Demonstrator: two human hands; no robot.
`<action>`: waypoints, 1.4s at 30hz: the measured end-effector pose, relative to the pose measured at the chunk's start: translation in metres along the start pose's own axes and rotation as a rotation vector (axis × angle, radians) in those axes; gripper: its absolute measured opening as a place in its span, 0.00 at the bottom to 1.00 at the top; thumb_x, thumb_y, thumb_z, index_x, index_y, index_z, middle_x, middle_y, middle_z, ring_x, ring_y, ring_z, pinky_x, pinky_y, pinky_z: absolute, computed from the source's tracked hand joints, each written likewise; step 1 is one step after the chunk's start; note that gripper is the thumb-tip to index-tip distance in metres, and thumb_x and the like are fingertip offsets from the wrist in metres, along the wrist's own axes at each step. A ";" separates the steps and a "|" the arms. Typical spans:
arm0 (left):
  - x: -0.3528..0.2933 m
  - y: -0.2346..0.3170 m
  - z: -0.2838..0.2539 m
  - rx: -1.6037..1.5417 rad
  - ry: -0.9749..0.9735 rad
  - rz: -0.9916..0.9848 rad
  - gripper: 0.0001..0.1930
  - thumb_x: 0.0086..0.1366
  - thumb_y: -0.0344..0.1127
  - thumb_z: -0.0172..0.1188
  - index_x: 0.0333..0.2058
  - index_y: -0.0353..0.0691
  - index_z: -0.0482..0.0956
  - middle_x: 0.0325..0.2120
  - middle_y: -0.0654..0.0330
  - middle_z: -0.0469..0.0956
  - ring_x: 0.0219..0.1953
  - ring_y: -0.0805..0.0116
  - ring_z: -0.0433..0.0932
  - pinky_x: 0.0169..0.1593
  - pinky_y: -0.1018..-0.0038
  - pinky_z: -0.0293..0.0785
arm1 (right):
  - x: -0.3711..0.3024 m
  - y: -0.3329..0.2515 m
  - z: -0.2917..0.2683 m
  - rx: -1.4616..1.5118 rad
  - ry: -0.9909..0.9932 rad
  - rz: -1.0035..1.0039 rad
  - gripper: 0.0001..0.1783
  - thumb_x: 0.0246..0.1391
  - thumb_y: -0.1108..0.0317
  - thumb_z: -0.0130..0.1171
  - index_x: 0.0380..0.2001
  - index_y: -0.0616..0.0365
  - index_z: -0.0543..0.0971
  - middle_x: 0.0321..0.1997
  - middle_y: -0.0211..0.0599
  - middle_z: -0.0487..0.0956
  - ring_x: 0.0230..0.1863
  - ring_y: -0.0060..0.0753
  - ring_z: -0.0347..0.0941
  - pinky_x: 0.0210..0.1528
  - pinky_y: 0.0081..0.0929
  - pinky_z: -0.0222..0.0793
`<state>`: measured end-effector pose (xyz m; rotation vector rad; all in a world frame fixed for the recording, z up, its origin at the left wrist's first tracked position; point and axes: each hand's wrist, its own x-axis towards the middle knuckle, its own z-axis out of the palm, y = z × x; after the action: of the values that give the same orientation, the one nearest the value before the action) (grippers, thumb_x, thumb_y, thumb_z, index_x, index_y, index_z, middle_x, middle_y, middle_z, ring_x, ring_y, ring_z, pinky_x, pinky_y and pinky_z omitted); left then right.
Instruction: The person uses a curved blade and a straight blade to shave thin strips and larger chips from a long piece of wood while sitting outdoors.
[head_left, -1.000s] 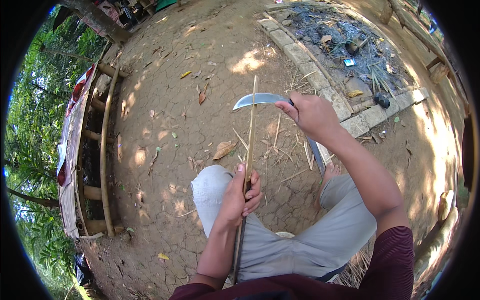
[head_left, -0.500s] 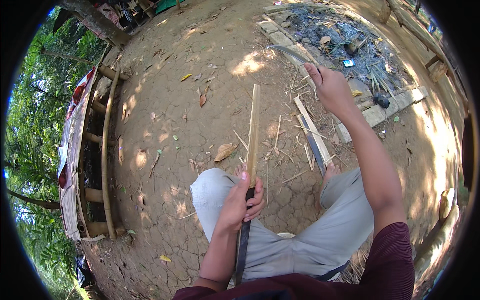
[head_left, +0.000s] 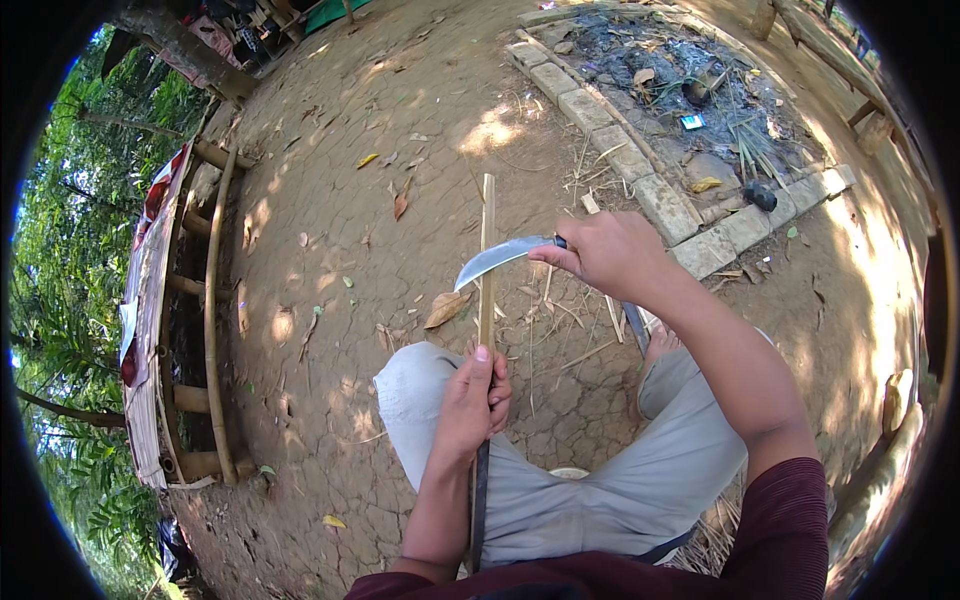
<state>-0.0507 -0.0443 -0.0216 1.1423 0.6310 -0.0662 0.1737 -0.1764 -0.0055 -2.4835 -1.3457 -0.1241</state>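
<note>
My left hand (head_left: 470, 402) is closed around a long, narrow strip of split bamboo or wood (head_left: 488, 210) that stands up between my knees. Above the fist the strip is pale; below, it looks dark and runs down past my forearm. My right hand (head_left: 612, 255) grips the dark handle of a curved knife (head_left: 505, 254). Its blade points left and lies across the upper strip, apparently touching it. On the ground by my right foot lies another dark-and-pale strip (head_left: 633, 325), partly hidden by my right hand and arm.
Thin shavings (head_left: 588, 355) and dry leaves (head_left: 445, 308) litter the cracked earth. A brick-edged ash pit (head_left: 620, 150) is at the upper right, with a blackened pot (head_left: 700, 90) in it. Along the left stands a bamboo bench (head_left: 215, 320). My knees (head_left: 415, 385) are spread below the strip.
My right hand has brought the knife down and left, from beside the ash pit to across the strip. The strip has turned slightly and shifted left with my left hand still around it.
</note>
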 end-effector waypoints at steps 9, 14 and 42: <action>0.006 -0.001 0.001 -0.019 -0.037 -0.041 0.25 0.75 0.61 0.34 0.31 0.44 0.60 0.15 0.70 0.55 0.10 0.83 0.50 0.12 0.81 0.48 | 0.017 0.009 0.026 -0.045 0.198 0.089 0.36 0.60 0.30 0.42 0.24 0.53 0.79 0.14 0.41 0.77 0.17 0.48 0.78 0.19 0.42 0.72; 0.007 0.002 0.002 0.008 -0.047 -0.063 0.26 0.76 0.61 0.33 0.31 0.44 0.60 0.15 0.70 0.54 0.10 0.83 0.50 0.12 0.81 0.47 | 0.031 0.026 0.029 -0.119 0.203 0.140 0.39 0.61 0.29 0.39 0.23 0.55 0.78 0.16 0.43 0.78 0.21 0.50 0.79 0.24 0.45 0.74; 0.048 0.148 -0.012 -0.080 -0.060 0.296 0.23 0.77 0.56 0.36 0.48 0.42 0.65 0.17 0.60 0.70 0.07 0.81 0.55 0.09 0.83 0.50 | 0.032 -0.009 -0.029 0.710 0.028 0.237 0.34 0.63 0.37 0.50 0.21 0.60 0.74 0.15 0.40 0.71 0.19 0.39 0.69 0.26 0.38 0.65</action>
<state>0.0368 0.0428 0.0734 1.1410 0.4025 0.1759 0.1857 -0.1553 0.0315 -1.9880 -0.8627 0.3171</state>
